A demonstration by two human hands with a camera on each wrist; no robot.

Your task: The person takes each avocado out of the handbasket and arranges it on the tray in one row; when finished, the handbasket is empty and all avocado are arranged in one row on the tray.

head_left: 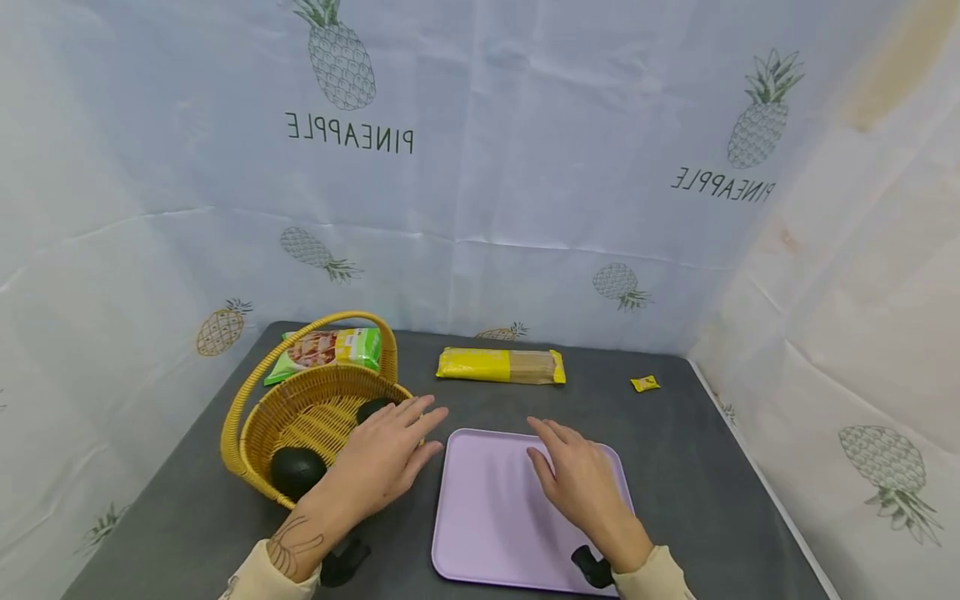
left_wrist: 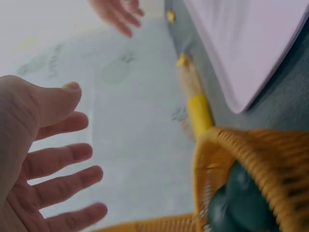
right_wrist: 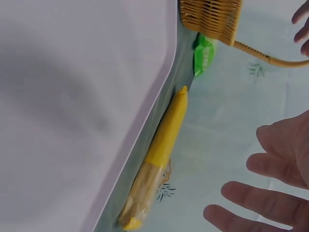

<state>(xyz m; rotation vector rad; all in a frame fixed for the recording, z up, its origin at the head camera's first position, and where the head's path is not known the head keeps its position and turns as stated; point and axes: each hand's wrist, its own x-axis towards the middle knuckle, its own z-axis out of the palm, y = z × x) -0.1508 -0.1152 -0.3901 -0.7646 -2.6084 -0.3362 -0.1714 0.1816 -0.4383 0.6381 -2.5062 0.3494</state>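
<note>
My left hand point(head_left: 382, 454) hovers over the right side of a yellow wicker basket point(head_left: 318, 427), its fingers spread and holding nothing. Inside that basket lie dark, smooth, rounded objects point(head_left: 297, 472); the left wrist view shows them dark green, but their exact kind is unclear. Part of the basket is hidden behind the left hand and forearm. Above a flat lilac tray point(head_left: 480, 508) is my right hand point(head_left: 581, 479), fingers extended and apart, also without anything in its grasp. The tray's surface looks bare wherever it shows.
Behind the basket leans a green snack bag point(head_left: 341, 348), partly seen through the raised handle. A long yellow packet of dry noodles point(head_left: 501, 365) lies at the table's back, with a small yellow wrapped piece point(head_left: 645, 383) farther right. Pineapple-print cloth point(head_left: 510, 192) surrounds the dark table.
</note>
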